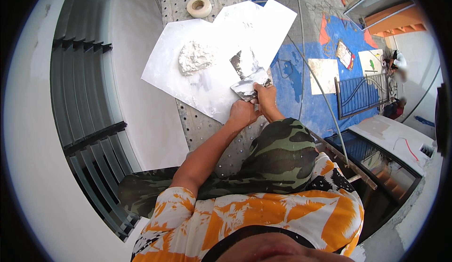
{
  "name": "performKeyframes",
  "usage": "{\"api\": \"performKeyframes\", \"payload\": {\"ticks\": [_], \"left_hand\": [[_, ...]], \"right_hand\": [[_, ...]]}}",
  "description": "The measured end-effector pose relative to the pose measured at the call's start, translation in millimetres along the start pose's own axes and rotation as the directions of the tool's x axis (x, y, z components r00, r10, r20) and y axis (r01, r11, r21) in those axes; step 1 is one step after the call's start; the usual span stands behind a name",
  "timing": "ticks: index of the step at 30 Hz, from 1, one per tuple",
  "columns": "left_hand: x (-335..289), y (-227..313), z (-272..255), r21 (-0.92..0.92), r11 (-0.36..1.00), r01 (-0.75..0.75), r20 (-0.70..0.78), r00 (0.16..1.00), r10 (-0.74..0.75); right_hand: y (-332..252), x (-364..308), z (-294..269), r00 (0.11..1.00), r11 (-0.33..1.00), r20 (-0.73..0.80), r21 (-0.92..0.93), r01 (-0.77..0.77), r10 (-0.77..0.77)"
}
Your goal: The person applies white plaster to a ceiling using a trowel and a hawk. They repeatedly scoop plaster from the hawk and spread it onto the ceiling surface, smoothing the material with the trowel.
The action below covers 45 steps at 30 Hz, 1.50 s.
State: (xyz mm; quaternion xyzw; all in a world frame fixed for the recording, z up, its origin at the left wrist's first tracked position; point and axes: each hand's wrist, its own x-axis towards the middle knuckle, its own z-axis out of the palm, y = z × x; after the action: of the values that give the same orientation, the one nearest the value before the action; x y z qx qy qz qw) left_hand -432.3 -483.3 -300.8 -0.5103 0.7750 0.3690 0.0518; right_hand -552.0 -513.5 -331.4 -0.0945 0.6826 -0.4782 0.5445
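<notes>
My right hand point(266, 98) is closed on a putty knife with a wide metal blade point(249, 86), smeared white, with the thumb along its edge. Right beside it my left hand point(243, 113) is curled shut, its fingers against the right hand; what it grips, if anything, is hidden. Just beyond the blade, a dark, putty-stained flat piece point(241, 65) rests on the white board point(165, 50). To the left on that board sits a lumpy heap of white putty point(195, 57). A second white panel point(278, 19) extends to the upper right.
A roll of tape point(199, 7) lies on the perforated metal plank point(207, 130) under the boards. Louvred window slats point(87, 92) line the left wall. A thin pole point(325, 85) runs along the plank's right side. Far below are a blue tarp point(289, 83), a metal gate point(362, 95) and people.
</notes>
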Motion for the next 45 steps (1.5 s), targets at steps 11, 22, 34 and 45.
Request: {"api": "performKeyframes", "payload": {"ticks": [11,22,34,45], "left_hand": [[0.8,-1.7,1.2,0.087,0.996,-0.031,-0.039,0.999,0.035],[4.3,-3.6,-5.5,0.075,0.997,-0.035,0.055,0.998,0.031],[1.6,-0.3,-15.4,0.100,0.994,-0.034,0.111,0.994,0.023],[4.1,-1.0,-23.1,0.104,0.994,-0.038,0.123,0.992,0.025]], "right_hand": [[18.9,54.4,17.5,0.922,0.929,-0.148,0.045,0.367,-0.357],[14.0,49.0,20.6,0.920,0.922,-0.072,0.013,0.386,-0.385],[-8.5,71.8,63.5,0.910,0.932,-0.202,-0.080,0.354,-0.363],[-25.3,80.0,88.6,0.875,0.910,-0.320,0.078,0.406,-0.363]]}}
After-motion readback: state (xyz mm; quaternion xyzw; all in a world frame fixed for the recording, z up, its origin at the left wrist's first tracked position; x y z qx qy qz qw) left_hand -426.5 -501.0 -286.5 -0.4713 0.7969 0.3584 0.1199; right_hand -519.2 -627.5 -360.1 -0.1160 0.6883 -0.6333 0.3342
